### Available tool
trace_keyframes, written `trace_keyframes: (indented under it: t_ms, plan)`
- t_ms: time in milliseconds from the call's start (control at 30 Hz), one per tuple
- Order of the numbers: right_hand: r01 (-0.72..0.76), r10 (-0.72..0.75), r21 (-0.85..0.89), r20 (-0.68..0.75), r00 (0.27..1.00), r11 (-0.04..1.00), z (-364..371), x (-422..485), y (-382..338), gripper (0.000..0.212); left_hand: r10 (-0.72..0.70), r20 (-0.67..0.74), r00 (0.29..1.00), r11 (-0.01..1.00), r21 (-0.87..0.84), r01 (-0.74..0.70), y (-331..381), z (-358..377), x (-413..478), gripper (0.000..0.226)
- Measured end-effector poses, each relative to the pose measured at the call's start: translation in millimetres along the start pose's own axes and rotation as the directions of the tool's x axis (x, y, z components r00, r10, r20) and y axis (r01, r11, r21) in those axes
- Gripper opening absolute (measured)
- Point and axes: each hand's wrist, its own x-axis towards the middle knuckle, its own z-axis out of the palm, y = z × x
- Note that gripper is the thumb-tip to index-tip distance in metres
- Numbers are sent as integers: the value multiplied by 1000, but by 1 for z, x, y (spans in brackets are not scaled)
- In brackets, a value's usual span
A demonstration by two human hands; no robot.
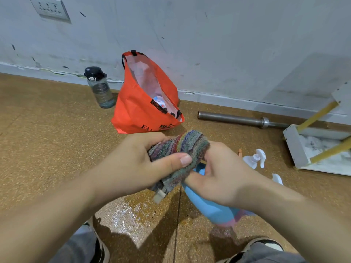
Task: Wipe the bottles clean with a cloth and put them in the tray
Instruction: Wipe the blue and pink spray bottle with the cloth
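Now in view: a person's two bare arms reach down and forward over a brown speckled floor (47, 130), seen from above.
Left hand (136, 164): fingers and thumb are curled tight round a striped cloth (182, 150), with the thumb pressed flat across the front of it.
Striped cloth: a thick towel in faded green, purple and red bands, bunched between both hands and draped over the top of a blue bottle (207, 205); a small pale tag hangs from its lower edge.
Right hand (222, 177): fingers are curled round the upper part of the blue bottle, gripping it, with the fingertips tucked under the cloth.
Blue bottle: light blue with a pink band at the base, held tilted above the floor, its top hidden by the cloth.
Spray bottles (254, 158): two white trigger tops show just beyond the right hand, on the floor.
White tray (293, 147): at the right edge, shallow, marbled inside, with yellow rods rising from it; well apart from the blue bottle.
Orange bag (140, 111): stands open against the wall (209, 44), straight beyond the hands.
Dark water bottle (99, 88): upright with a black lid, just left of the bag.
Metal bar (233, 118): lies on the floor along the wall, between bag and tray.
Wet patch (133, 209): a shiny area of floor below the hands.
Shoes (100, 249): dark with pale soles, at the bottom edge, below grey trouser legs.
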Motion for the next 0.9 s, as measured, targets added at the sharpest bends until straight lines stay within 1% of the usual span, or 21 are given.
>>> trace_keyframes:
  t_ms: [67,100,200,233,300,333,367,433,500,533,567,633,667,733,800,867,900]
  plan:
    - [2,-2,5,32,999,1000,1,-1,0,16,-5,-43,999,1000,24,6,3,0,0,49]
    - [1,-2,19,44,999,1000,0,0,-1,18,-3,-27,1000,1000,30,4,3,-1,0,49]
    - [-25,18,77,87,996,997,-10,3,-1,18,-21,88,996,997,80,14,1,-9,-1,51]
    - [-24,16,78,97,995,997,-14,4,-1,15,-29,146,989,997,72,18,3,-14,-1,47]
    - [2,-3,14,78,997,1000,-19,8,3,7,-32,267,963,999,29,26,3,-21,-2,29]
    - [16,-14,-50,48,999,999,-19,10,5,10,-23,308,951,1000,18,19,4,-23,-3,27]
    - [32,-29,-114,23,999,993,-18,10,8,12,-3,305,952,999,33,-7,5,-23,-4,30]
    - [71,-73,-165,-9,997,984,-18,10,8,12,49,193,980,996,62,-62,5,-18,-6,29]
    - [86,-90,-155,-20,996,984,-16,10,5,19,23,63,998,999,-23,-22,4,-12,-5,23]
    - [76,-80,-136,-26,996,988,-13,10,3,22,-16,2,1000,997,-75,16,4,-8,-5,26]
    - [68,-72,-117,-33,997,991,-10,9,1,21,-42,-67,997,997,-65,38,5,-5,-4,33]
    - [67,-76,-134,-68,995,989,0,7,-1,14,-15,-209,978,993,115,40,6,0,-4,54]
    - [60,-73,-150,-86,994,987,4,7,-3,13,13,-256,967,981,193,38,5,1,-3,61]
    - [28,-38,-121,-84,996,992,5,6,-3,13,43,-258,965,959,280,32,3,0,-1,61]
    - [12,-16,-69,-56,998,998,1,8,0,10,72,-217,973,953,304,-3,0,-2,3,55]
    - [-21,21,9,-29,999,1000,-4,10,4,7,97,-138,986,949,311,-50,3,-2,4,42]
    - [-35,36,33,-15,999,999,-8,11,6,7,98,-79,992,958,276,-73,4,-1,4,32]
